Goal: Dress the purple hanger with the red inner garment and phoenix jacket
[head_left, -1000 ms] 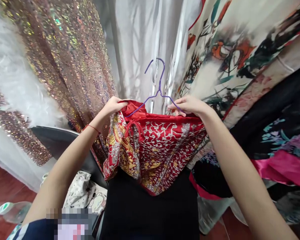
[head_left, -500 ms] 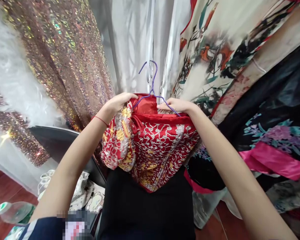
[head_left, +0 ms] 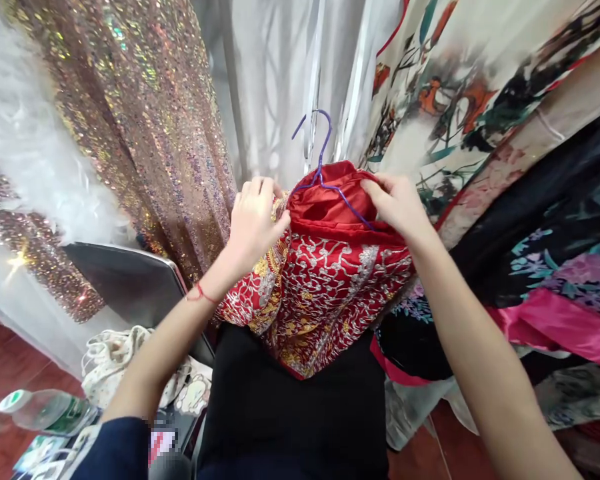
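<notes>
Hanging garments (head_left: pixel 145 113) crowd w/ red floor (head_left: pixel 0 353).

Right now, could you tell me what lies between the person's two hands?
In the head view, the red embroidered garment's bunched top and the purple wire hanger span the stretch between the left hand and right hand.

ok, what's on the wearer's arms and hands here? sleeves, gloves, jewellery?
Both hands are bare: no gloves, and no rings that I can make out. The left hand has a thin red string bracelet at the wrist; further up, a dark navy sleeve covers the upper arm. The right hand and its forearm are bare all the way to the frame edge; no watch, no sleeve in view.
</notes>
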A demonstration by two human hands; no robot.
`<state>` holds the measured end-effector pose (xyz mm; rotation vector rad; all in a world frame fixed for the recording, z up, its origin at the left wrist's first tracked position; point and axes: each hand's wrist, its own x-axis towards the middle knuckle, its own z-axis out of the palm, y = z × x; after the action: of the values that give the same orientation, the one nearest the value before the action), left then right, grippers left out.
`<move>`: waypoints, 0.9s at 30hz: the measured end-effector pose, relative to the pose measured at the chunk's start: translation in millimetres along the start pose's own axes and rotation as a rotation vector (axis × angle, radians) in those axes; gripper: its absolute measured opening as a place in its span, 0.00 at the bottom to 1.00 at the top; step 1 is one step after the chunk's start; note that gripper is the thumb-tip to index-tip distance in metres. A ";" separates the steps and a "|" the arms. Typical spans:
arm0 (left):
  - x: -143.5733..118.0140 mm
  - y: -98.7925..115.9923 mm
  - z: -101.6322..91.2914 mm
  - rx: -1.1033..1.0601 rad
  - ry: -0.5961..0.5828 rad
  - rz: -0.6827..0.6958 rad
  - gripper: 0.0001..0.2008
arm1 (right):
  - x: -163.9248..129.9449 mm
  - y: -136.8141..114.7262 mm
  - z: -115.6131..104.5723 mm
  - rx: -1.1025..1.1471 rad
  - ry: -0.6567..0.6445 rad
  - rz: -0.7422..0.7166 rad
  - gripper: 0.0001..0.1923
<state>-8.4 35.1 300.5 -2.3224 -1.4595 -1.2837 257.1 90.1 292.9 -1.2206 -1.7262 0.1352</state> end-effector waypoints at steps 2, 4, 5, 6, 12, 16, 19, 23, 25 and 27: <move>-39.1 12.3 17.0 -0.082 0.025 0.007 0.06 | -12.8 -5.7 10.9 -0.084 0.094 -0.010 0.21; -82.0 20.3 42.9 -0.241 -0.103 -0.033 0.08 | -25.0 -8.3 22.5 -0.141 0.148 0.008 0.21; -102.3 21.6 57.8 -0.309 -0.180 -0.112 0.09 | -29.9 -8.0 27.1 -0.166 0.158 0.024 0.21; -120.3 21.0 72.9 -0.359 -0.232 -0.219 0.13 | -33.6 -6.7 30.4 -0.187 0.158 0.039 0.20; -154.4 -14.8 126.9 -0.187 0.010 -0.679 0.36 | -32.7 6.6 31.2 -0.084 -0.001 0.009 0.20; -118.9 -57.0 117.5 0.067 0.207 -0.895 0.47 | -29.0 10.2 32.1 -0.017 -0.036 0.004 0.20; -83.2 -89.8 99.2 0.187 0.380 -0.954 0.57 | -28.5 12.8 34.5 0.023 -0.050 0.010 0.19; -50.7 -120.1 77.8 0.239 0.447 -0.885 0.52 | -27.6 16.4 36.0 0.064 -0.073 0.012 0.19; -46.1 -128.2 72.7 0.241 0.428 -0.835 0.51 | -27.3 16.5 36.0 0.065 -0.074 0.024 0.19; -47.2 -134.0 71.1 0.245 0.413 -0.806 0.51 | -27.2 15.7 35.6 0.062 -0.075 0.035 0.19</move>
<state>-79.7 108.7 179.2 -1.2177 -2.3000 -1.4870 241.2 91.6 248.2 -1.2141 -1.7528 0.2571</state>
